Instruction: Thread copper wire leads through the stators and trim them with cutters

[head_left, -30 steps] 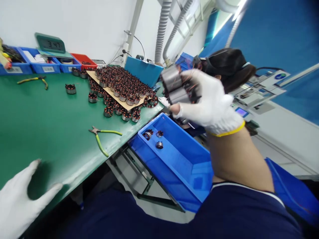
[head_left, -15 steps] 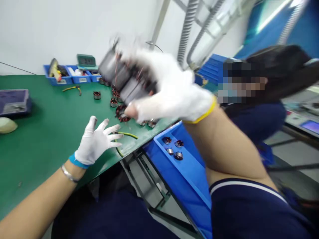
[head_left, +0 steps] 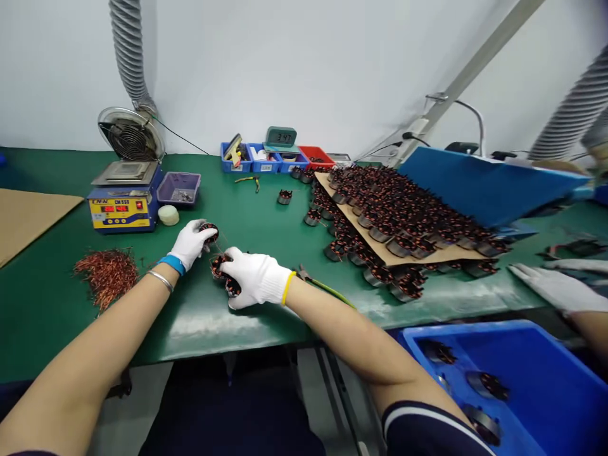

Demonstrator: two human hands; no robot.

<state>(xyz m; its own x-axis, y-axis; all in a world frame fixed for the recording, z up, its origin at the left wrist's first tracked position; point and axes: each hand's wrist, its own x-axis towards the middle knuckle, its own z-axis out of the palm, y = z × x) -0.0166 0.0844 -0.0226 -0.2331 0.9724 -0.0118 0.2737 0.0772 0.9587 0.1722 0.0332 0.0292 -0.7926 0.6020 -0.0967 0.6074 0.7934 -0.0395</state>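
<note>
My left hand point(head_left: 190, 244), in a white glove with a blue cuff, is closed on a copper-wound motor stator point(head_left: 209, 232) above the green table. Close beside it, my right hand point(head_left: 259, 277), gloved in white with a yellow cuff, grips motor stators point(head_left: 220, 266) low over the tabletop. Its fingers partly cover them, so their full number is hidden. Thin wires stretch between the two hands. By my right wrist lie pliers point(head_left: 327, 289) with green-yellow handles, partly behind the forearm.
Copper wire scraps point(head_left: 109, 273) are heaped left, before a blue-yellow heating unit point(head_left: 124, 206) and purple tray point(head_left: 178, 188). Many stators crowd a cardboard sheet point(head_left: 351, 221) at right. Below is a blue bin point(head_left: 546, 386) with several stators. A co-worker's gloved hand point(head_left: 555, 288) rests far right.
The view has swung left. My right hand has come down from mid-air to the table with its stators. My left hand, open before, now holds a stator.
</note>
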